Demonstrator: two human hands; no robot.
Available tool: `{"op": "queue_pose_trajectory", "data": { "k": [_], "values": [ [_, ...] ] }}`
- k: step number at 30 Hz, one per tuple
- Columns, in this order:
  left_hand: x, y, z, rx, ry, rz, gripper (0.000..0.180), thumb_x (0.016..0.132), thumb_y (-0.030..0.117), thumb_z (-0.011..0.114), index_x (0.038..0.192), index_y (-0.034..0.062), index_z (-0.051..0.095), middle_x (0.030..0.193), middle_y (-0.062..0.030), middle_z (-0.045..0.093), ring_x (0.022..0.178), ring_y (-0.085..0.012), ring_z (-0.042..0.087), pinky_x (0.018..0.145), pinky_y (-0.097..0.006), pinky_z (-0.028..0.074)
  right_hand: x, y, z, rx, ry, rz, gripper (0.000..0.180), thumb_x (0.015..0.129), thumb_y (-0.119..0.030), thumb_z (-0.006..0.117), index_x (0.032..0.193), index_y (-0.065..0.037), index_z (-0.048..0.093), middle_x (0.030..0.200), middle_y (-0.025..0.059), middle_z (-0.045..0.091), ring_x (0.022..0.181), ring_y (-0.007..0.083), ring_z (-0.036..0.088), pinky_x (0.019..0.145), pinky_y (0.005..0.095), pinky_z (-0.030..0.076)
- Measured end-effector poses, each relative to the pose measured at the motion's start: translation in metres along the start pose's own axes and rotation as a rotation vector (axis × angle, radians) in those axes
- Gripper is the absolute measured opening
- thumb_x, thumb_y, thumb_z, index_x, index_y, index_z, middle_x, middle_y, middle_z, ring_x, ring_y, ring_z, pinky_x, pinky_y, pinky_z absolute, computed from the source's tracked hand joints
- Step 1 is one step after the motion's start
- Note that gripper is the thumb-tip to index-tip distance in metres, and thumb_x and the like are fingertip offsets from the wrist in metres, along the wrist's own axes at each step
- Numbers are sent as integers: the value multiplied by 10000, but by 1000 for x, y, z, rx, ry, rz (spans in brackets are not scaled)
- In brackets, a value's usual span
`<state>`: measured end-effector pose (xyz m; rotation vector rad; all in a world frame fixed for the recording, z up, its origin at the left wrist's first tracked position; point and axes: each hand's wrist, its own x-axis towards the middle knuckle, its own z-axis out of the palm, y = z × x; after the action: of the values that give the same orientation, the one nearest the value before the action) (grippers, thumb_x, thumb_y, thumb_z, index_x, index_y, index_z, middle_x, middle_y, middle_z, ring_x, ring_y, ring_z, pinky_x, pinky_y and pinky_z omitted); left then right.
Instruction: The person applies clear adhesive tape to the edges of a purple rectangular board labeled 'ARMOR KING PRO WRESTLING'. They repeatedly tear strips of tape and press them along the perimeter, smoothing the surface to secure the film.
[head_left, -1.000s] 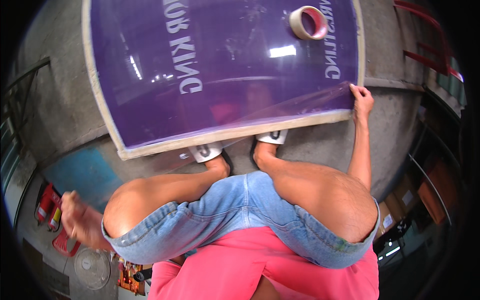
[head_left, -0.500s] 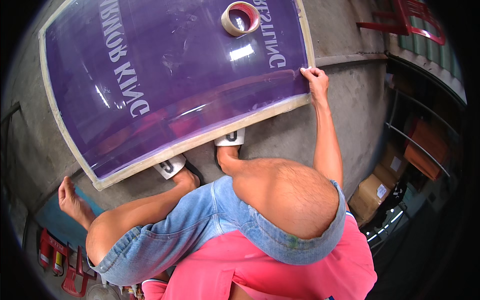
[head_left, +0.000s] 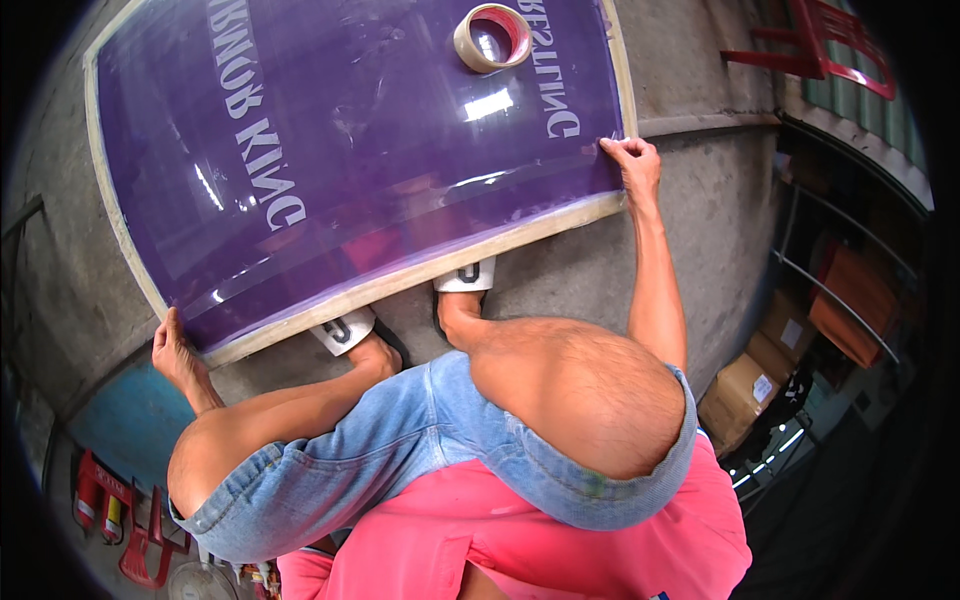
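A screen-printing frame [head_left: 430, 263] with pale edges and purple mesh lies before me, pale reversed lettering [head_left: 262, 170] across it. A clear, shiny strip [head_left: 478, 180], apparently wide tape, runs across the near part of the mesh. At the right edge, my right hand [head_left: 640, 172] pinches the strip's end between thumb and fingers. My left hand [head_left: 181, 357] is closed at the near left edge, its fingertips against the frame where the strip ends. On the far right of the mesh rests a tape roll [head_left: 465, 48] with a red core.
My feet in white-strapped slides [head_left: 462, 274] are by the near edge. A red plastic chair [head_left: 800, 50] stands at the far right, cardboard boxes [head_left: 735, 395] below it. At lower left are red fire extinguishers [head_left: 90, 488] and another red chair [head_left: 145, 550].
My left hand has come up and right from beside the frame to its near left edge, closing there. The shine on the clear strip has shifted. My right hand keeps its pinch.
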<state>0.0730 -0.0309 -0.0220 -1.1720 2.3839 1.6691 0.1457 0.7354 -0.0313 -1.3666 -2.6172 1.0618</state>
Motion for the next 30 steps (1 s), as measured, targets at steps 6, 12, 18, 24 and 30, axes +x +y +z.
{"op": "queue_pose_trajectory", "data": {
  "k": [6,12,18,24,30],
  "values": [
    [6,-5,-1,23,17,-28,135,844,114,800,878,9,723,818,-4,691,702,-52,571,630,-180,421,-1,-6,-1,-18,-18,25,410,677,-345,889,766,5,695,906,110,612,781,185,591,719,325,487],
    [3,-5,2,7,19,14,142,836,103,802,887,-8,729,821,-15,699,738,-74,603,687,-194,458,2,-6,0,2,-21,-5,367,688,-321,893,748,-13,702,785,49,639,726,132,582,675,294,472],
    [-3,6,19,67,83,28,155,787,78,833,855,-27,742,804,-36,708,730,-93,621,715,-221,488,0,-1,-2,26,-34,-17,348,723,-323,882,795,-33,704,752,-11,615,697,85,528,665,245,431],
    [-16,20,23,88,97,34,157,788,91,843,810,-14,728,749,-10,677,681,-79,577,655,-219,452,6,2,-1,29,-66,4,342,756,-318,863,816,-33,682,781,-30,592,724,76,501,683,228,411],
    [-15,19,24,107,77,41,154,788,81,839,806,-25,727,758,-29,693,692,-86,603,675,-221,477,5,0,-1,46,-66,10,340,758,-318,864,814,-38,681,777,-35,589,723,72,496,678,224,404]
  ]
}}
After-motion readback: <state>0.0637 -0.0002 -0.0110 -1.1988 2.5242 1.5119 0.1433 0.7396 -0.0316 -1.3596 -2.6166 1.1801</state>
